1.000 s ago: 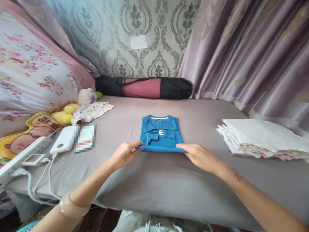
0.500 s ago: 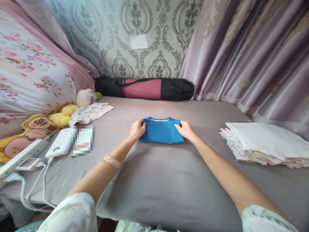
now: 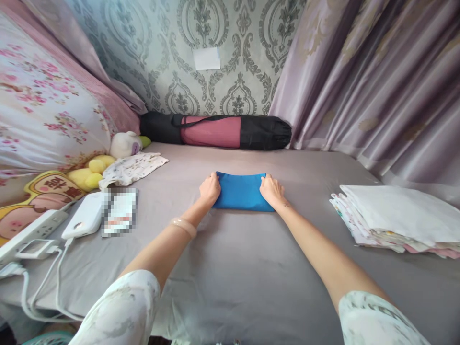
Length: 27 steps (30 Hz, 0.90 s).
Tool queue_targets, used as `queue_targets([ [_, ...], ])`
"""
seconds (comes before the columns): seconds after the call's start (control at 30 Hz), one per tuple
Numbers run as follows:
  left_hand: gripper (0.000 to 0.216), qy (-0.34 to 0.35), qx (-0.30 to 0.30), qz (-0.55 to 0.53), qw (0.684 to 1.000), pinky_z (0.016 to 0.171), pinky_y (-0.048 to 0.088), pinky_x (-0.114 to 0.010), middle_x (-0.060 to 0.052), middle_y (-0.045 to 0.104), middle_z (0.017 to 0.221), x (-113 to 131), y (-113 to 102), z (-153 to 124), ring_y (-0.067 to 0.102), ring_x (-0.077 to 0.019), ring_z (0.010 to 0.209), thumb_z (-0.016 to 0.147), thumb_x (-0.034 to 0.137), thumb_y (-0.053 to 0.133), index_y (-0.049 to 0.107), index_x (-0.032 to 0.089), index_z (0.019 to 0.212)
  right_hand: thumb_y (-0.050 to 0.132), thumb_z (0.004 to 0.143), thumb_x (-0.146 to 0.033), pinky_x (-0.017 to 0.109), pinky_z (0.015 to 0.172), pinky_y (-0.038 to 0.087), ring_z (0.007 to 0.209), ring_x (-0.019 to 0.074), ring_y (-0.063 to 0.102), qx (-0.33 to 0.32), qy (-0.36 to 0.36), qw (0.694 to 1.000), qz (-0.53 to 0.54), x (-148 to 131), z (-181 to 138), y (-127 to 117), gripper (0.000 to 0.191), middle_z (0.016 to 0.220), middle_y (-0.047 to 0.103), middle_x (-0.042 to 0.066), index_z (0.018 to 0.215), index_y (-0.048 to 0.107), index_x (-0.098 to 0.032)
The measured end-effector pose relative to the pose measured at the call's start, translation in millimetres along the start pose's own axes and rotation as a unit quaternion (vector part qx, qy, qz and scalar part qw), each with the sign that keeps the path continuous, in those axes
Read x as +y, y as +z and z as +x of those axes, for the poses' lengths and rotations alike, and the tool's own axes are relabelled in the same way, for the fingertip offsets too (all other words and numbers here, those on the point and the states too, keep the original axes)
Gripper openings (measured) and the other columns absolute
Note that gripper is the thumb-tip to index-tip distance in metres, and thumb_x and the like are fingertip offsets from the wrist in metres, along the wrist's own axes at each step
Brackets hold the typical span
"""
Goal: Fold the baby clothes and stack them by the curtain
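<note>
A blue shirt [image 3: 241,192], folded into a small flat rectangle, lies on the grey bed sheet [image 3: 244,258] in front of me. My left hand [image 3: 210,187] has its fingers closed on the shirt's upper left corner. At the upper right corner, my right hand [image 3: 271,189] grips the fabric in the same way. Both arms reach forward, with a pale bangle [image 3: 184,227] on the left wrist. The shirt's neckline does not show, and the fingertips are partly hidden by my hands.
Folded white clothes [image 3: 395,215] are stacked at the right. A black and pink rolled bag [image 3: 212,132] lies along the wall. To the left are a power strip [image 3: 32,235], a white power bank [image 3: 84,215], cables, a patterned cloth [image 3: 134,168] and plush toys [image 3: 86,176].
The shirt's far edge, which showed the collar with a white strip, is now folded over and the collar is out of sight. Both hands have shifted slightly and still hold the corners.
</note>
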<state>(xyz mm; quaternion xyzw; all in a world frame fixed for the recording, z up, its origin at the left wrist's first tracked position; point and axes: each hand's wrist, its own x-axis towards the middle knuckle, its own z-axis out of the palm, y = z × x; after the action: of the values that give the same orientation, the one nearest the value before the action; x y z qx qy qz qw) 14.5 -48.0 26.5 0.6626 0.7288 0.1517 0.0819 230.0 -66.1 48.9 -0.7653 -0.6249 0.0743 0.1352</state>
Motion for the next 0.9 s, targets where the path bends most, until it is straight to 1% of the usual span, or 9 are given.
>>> queue_targets([
  [0.2,0.035,-0.001,0.005,0.019,1.0,0.074,0.047,-0.035,-0.017,0.066,0.104,-0.7,9.2,5.5,0.066,-0.0271,0.093,0.098,0.031,0.022,0.051,0.017,0.112,0.021,0.1,-0.029,0.044,0.088,0.044,0.103,0.0323,0.064,-0.009,0.014,1.0,-0.022,-0.1,3.5,11.2,0.043,0.105,0.066,0.025,0.121,0.051,-0.007],
  [0.37,0.034,-0.023,0.004,0.015,1.0,0.079,0.047,-0.037,-0.019,0.066,0.106,0.8,7.4,3.6,0.065,-0.0288,0.098,0.097,0.033,0.027,0.053,0.015,0.109,0.021,0.099,-0.027,0.045,0.087,0.044,0.103,0.0333,0.064,-0.003,0.02,0.999,-0.026,-0.2,4.4,14.7,0.041,0.103,0.066,0.026,0.12,0.051,-0.006],
  [0.53,0.032,-0.056,0.013,-0.003,0.998,0.079,0.048,-0.038,-0.02,0.067,0.102,2.1,2.1,0.2,0.066,-0.0303,0.097,0.095,0.031,0.031,0.05,0.012,0.113,0.026,0.098,-0.025,0.043,0.086,0.044,0.102,0.0317,0.064,-0.004,0.028,0.999,-0.017,1.4,6.4,16.7,0.037,0.1,0.067,0.023,0.126,0.044,-0.007],
  [0.63,0.031,-0.075,0.017,0.004,0.997,0.077,0.049,-0.037,-0.018,0.068,0.099,4.2,2.7,0.0,0.066,-0.03,0.096,0.094,0.026,0.031,0.049,0.012,0.115,0.028,0.097,-0.023,0.042,0.085,0.044,0.101,0.0313,0.064,-0.007,0.035,0.999,-0.026,1.6,7.5,18.4,0.035,0.101,0.067,0.02,0.123,0.047,-0.01],
  [0.8,0.031,-0.061,0.002,0.044,0.997,0.076,0.049,-0.036,-0.016,0.066,0.1,5.7,4.5,0.5,0.066,-0.0279,0.093,0.095,0.023,0.027,0.05,0.013,0.113,0.027,0.098,-0.027,0.041,0.085,0.044,0.102,0.0306,0.063,-0.027,0.038,0.998,-0.033,3.1,8.2,14.2,0.036,0.104,0.066,0.02,0.117,0.053,-0.011],
  [0.87,0.031,-0.044,0.019,0.063,0.997,0.075,0.049,-0.036,-0.017,0.063,0.107,5.4,2.0,-0.7,0.065,-0.0281,0.095,0.096,0.026,0.028,0.051,0.013,0.112,0.028,0.098,-0.031,0.04,0.085,0.044,0.102,0.0304,0.063,-0.039,0.028,0.998,-0.027,3.5,7.2,9.5,0.037,0.105,0.066,0.02,0.117,0.053,-0.011],
  [0.9,0.032,-0.027,0.038,0.076,0.996,0.077,0.049,-0.037,-0.018,0.061,0.11,5.8,-0.2,-1.9,0.063,-0.0288,0.098,0.096,0.029,0.029,0.052,0.012,0.111,0.028,0.098,-0.032,0.04,0.085,0.044,0.102,0.0306,0.063,-0.036,0.025,0.999,-0.029,2.9,6.0,7.3,0.038,0.105,0.066,0.02,0.117,0.053,-0.011],
])
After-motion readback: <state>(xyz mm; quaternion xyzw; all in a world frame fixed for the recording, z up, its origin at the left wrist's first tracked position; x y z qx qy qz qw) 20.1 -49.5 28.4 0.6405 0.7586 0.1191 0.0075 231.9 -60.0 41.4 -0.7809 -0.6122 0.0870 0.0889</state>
